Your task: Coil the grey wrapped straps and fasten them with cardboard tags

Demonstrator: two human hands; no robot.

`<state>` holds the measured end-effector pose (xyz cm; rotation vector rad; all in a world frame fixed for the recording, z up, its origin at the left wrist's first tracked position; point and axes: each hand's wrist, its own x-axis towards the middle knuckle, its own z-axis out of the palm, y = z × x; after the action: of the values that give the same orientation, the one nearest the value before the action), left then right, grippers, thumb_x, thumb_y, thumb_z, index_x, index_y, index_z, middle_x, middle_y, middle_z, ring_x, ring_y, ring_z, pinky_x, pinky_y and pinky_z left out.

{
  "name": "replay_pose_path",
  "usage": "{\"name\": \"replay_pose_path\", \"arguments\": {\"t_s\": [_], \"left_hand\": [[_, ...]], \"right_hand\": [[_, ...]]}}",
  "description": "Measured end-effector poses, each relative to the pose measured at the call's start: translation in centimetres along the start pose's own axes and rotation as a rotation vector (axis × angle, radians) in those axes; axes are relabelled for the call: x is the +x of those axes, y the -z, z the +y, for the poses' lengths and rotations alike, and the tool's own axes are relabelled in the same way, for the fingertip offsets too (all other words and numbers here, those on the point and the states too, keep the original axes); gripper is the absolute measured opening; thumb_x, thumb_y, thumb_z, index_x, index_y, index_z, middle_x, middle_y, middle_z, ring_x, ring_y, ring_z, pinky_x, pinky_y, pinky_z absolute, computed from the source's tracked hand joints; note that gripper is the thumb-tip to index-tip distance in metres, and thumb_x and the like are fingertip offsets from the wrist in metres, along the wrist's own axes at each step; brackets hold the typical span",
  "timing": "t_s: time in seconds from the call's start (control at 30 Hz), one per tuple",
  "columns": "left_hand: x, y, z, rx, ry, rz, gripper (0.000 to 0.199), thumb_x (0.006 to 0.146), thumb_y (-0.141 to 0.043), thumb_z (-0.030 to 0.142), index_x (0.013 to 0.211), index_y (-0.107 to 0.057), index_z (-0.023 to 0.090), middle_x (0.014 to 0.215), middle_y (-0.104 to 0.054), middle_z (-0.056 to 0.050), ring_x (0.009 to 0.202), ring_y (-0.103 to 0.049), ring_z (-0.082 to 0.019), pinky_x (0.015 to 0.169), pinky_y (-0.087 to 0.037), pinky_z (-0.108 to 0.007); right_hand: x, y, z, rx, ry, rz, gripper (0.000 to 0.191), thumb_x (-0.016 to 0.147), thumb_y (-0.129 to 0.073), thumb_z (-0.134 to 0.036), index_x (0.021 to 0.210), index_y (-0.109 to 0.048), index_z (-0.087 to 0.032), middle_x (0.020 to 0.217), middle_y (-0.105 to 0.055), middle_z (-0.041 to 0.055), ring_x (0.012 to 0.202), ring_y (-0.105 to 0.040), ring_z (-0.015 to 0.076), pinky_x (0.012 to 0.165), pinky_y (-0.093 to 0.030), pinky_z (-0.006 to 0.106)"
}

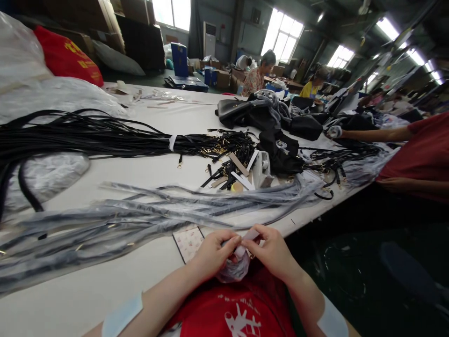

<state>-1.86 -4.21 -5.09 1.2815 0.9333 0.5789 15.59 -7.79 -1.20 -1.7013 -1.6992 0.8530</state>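
Close to my body, at the table's front edge, both hands work on a small bundle wrapped in clear crinkled plastic (234,272). My left hand (213,252) is closed around its upper side, thumb and fingers pressed together. My right hand (272,252) pinches a pale, whitish strip (250,235) that runs across the top of the bundle. What lies inside the plastic is mostly hidden, though a dark band and a small gold-coloured bit show beside the fingers. Just beyond my left hand lies a flat patterned piece with a dark edge (188,244).
Plastic-sleeved dark straps (147,217) stretch across the near table. Behind them lie a tied bundle of black straps (140,140) with gold clips, a white tape dispenser (262,168) and black bags (242,112). At right stands a co-worker in a red top (417,154); others sit farther back.
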Motion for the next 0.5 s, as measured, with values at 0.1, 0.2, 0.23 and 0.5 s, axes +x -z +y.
{"name": "replay_pose_path", "arguments": {"t_s": [0.1,0.2,0.23,0.5], "left_hand": [[-0.3,-0.1,0.3,0.162,-0.106,0.047,0.027,0.076,-0.066,0.042,0.079,-0.072,0.015,0.07,-0.068,-0.003,0.065,-0.061,-0.017,0.062,-0.045,-0.025],[-0.5,-0.1,0.8,0.296,-0.248,0.061,0.018,0.075,-0.068,0.034,0.075,-0.074,0.017,0.071,-0.067,-0.004,0.07,-0.061,-0.017,0.069,-0.044,-0.026],[-0.6,-0.1,0.9,0.31,-0.292,0.041,0.017,0.076,-0.067,0.032,0.074,-0.074,0.017,0.071,-0.066,-0.003,0.069,-0.06,-0.017,0.068,-0.043,-0.026],[-0.8,-0.8,0.9,0.281,-0.436,-0.009,0.011,0.077,-0.067,0.024,0.084,-0.075,0.022,0.081,-0.06,-0.003,0.077,-0.059,-0.016,0.072,-0.045,-0.025]], "right_hand": [[0.3,-0.5,1.3,0.283,-0.063,-0.041,0.025,0.079,-0.067,-0.038,0.067,-0.059,-0.018,0.06,-0.062,-0.0018,0.056,-0.055,0.013,0.055,-0.04,0.023],[0.4,-1.2,2.9,0.598,-0.213,-0.063,0.044,0.083,-0.055,-0.059,0.069,-0.058,-0.017,0.056,-0.057,-0.0022,0.052,-0.052,0.0122,0.054,-0.039,0.024],[0.4,-1.5,3.3,0.684,-0.273,-0.106,0.049,0.084,-0.05,-0.063,0.069,-0.058,-0.017,0.057,-0.058,-0.0013,0.054,-0.052,0.0124,0.054,-0.039,0.024],[-0.2,-3.4,3.8,0.861,-0.374,-0.114,0.033,0.065,-0.076,-0.035,0.056,-0.051,-0.016,0.05,-0.042,-0.0074,0.047,-0.032,0.0066,0.047,-0.024,0.021]]}}
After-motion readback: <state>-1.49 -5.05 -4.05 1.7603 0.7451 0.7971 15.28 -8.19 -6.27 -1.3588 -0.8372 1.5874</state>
